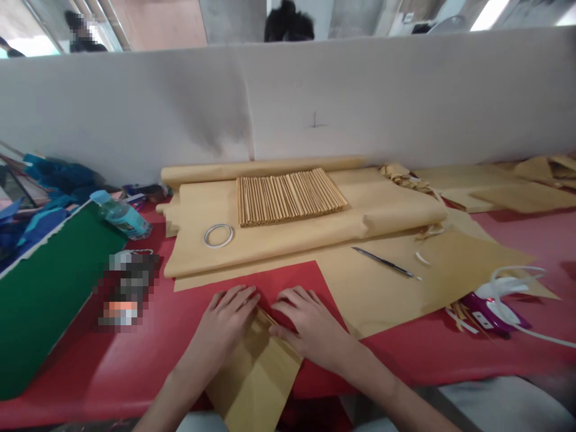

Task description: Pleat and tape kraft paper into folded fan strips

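A sheet of brown kraft paper point(257, 375) lies tilted in front of me, its near end hanging past the table edge. Narrow folds run along its far edge. My left hand point(230, 318) is closed on the left end of that folded edge, fingertips bent over it. On the other end, my right hand point(308, 327) grips the fold between thumb and curled fingers. Under both hands lies a red sheet point(297, 276). Beyond them, an accordion-pleated stack of brown paper point(290, 197) rests on larger kraft sheets point(202, 201).
A tape roll point(218, 236) and a pen-like craft knife point(384, 262) lie on the kraft paper. Left stand a green board point(54, 294) and a leaning bottle point(121, 215). A purple device with a white cord point(495, 312) sits right. A grey partition point(360, 96) bounds the back; people are beyond.
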Tool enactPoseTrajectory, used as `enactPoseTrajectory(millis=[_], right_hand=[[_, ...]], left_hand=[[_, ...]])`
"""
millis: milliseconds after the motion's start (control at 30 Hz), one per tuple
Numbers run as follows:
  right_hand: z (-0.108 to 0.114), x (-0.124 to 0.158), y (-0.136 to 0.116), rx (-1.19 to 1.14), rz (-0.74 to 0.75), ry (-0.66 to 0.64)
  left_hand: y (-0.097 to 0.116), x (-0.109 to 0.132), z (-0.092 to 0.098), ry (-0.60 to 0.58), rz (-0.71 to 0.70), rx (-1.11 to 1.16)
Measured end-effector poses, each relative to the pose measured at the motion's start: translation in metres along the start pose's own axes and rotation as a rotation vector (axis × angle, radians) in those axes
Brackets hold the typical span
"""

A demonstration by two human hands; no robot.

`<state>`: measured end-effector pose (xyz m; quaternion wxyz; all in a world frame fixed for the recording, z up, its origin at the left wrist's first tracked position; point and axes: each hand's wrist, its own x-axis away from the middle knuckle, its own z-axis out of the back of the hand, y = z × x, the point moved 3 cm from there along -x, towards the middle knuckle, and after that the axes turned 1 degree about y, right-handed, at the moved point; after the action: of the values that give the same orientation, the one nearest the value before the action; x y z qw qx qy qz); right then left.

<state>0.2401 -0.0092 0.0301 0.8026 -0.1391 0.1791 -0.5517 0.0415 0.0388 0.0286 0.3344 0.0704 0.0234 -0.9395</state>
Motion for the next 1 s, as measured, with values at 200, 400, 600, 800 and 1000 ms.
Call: enactPoseTrajectory(millis=[200,400,600,800,1000], right_hand=[[-0.001,-0.013,-0.004,0.067,0.032,0.040],[0.088,-0.007,-0.030,0.322,0.400,0.628],[0.069,0.004,-0.012,0.421,0.577,0.583],[-0.001,0.030,0.009,0.439,0.586,0.420],[0.000,0.035,0.015,0.250,0.417,0.106]], left_hand=[[-0.002,-0.015,0.016,0.099,-0.015,0.042],[0.007,-0.016,0.105,0.802,-0.183,-0.186],[0.019,-0.002,0.075,0.666,-0.186,-0.176],[0.039,0.029,-0.015,0.334,-0.081,0.075],[0.052,0.031,-0.013,0.192,0.056,0.278]])
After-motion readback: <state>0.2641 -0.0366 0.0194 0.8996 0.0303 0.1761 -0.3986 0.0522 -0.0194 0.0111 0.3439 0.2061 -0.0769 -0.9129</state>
